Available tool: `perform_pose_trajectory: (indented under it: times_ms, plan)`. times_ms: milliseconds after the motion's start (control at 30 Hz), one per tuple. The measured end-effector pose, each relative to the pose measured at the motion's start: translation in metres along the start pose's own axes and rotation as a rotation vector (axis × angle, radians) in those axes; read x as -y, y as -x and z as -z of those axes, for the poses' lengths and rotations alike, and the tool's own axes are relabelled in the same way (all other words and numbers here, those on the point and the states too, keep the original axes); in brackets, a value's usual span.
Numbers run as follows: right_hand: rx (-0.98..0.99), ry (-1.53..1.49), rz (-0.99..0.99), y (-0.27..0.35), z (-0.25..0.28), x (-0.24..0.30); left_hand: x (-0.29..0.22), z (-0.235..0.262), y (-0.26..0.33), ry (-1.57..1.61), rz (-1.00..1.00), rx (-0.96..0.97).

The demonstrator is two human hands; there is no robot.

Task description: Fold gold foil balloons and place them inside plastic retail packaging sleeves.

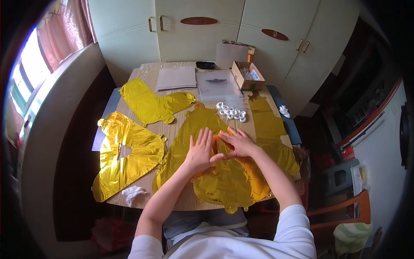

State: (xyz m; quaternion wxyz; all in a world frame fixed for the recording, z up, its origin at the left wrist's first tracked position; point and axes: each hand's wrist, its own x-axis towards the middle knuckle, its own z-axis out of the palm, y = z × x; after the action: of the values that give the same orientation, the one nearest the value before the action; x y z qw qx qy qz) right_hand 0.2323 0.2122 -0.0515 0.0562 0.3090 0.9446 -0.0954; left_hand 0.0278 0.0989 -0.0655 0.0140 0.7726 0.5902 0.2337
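A flat, uninflated gold foil balloon point(233, 183) lies in front of me on the table, partly folded over itself. My left hand point(201, 151) is over its middle with the fingers stretched out. Beside it, my right hand point(238, 143) rests on the foil, fingers extended and spread, its thumb near the left thumb. Neither hand grips anything. Shiny orange creases show around and under the hands. More flat gold balloons lie about: one point(129, 149) with a central opening at the left, an angular one point(157, 105) behind it, and a long one point(269, 129) at the right.
Several white rolls of ribbon or tape point(230, 111) sit beyond my hands. Behind them are clear plastic sleeves point(217, 86), a stack of grey sheets point(176, 78), a black object point(205, 65) and a small cardboard box point(248, 75). Crumpled white tissue point(134, 195) lies near the front left.
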Motion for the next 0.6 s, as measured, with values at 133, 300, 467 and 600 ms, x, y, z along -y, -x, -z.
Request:
perform_pose_trajectory:
  times_ms: [133, 300, 467, 600]
  plan:
    - [-0.037, -0.004, 0.020, 0.002, -0.005, -0.005, -0.023, 0.024, -0.014, -0.011, -0.134, 0.077]
    - [0.029, 0.054, -0.006, 0.000, 0.002, 0.003, -0.021, 0.004, -0.012, 0.116, -0.172, 0.438]
    - [0.000, -0.001, 0.006, 0.003, 0.004, 0.001, -0.006, -0.003, -0.015, 0.071, -0.185, 0.364]
    - [-0.032, 0.008, 0.021, 0.006, 0.001, -0.002, -0.002, -0.003, -0.016, -0.048, -0.211, 0.333]
